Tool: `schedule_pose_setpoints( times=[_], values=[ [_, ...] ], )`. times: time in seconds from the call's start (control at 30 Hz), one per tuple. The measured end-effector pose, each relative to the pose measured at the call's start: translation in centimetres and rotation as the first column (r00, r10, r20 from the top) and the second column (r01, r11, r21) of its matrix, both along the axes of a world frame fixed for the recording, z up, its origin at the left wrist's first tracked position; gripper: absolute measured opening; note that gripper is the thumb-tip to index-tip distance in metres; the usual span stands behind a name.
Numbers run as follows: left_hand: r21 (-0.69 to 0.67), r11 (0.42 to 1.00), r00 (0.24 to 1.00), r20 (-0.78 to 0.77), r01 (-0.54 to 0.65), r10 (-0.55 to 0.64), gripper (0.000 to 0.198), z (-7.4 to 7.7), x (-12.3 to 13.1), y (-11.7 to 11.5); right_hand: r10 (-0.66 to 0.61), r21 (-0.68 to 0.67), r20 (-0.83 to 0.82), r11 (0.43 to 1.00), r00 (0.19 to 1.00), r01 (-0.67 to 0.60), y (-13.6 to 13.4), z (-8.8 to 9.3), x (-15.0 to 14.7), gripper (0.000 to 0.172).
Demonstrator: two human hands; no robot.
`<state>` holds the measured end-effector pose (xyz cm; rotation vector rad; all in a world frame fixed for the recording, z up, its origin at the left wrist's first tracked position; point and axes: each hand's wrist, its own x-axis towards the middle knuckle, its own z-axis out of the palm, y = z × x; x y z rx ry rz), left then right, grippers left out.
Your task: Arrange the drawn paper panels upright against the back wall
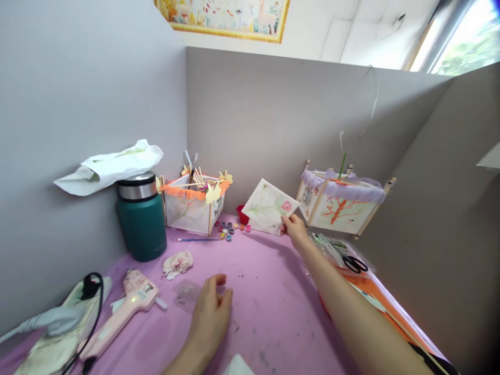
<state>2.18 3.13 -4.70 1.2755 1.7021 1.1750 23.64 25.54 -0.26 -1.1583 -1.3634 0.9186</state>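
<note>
My right hand reaches to the back of the pink table and pinches the corner of a painted paper sheet with green strokes and a pink flower. That sheet is lifted and tilted, between two paper lanterns. My left hand rests on the table near the front, fingers loosely curled, beside a small clear plastic piece. Nothing shows inside that hand.
A pink glue gun lies left of my left hand, its black cord on a power strip. A green flask carries crumpled paper. An orange-fringed lantern, a purple-fringed lantern, paint pots, a brush and scissors stand behind. Grey partitions enclose the desk.
</note>
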Motion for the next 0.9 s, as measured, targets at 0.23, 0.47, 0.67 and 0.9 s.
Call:
schedule_pose_setpoints(
  times=[0.23,0.47,0.67,0.9],
  values=[
    [0.003,1.0,1.0,-0.018,-0.014,0.014,0.04,0.1,0.1,-0.2,-0.009,-0.109,0.383,0.992,0.924,0.055,0.4,-1.3,0.0,0.016],
    [-0.005,1.0,0.999,-0.038,0.008,-0.008,0.037,0.4,0.4,-0.3,-0.238,0.229,0.763,0.969,0.601,0.093,1.1,0.8,-4.4,0.018],
    [-0.001,1.0,0.999,-0.05,0.005,-0.005,0.035,0.2,0.3,-0.2,-0.202,0.253,0.915,0.962,0.349,-0.106,4.0,0.9,-10.8,0.026],
    [-0.017,1.0,0.999,-0.046,0.019,-0.019,0.036,0.1,0.3,-0.2,-0.166,0.207,0.935,0.973,0.314,-0.103,6.6,0.5,-13.4,0.029]
  ],
)
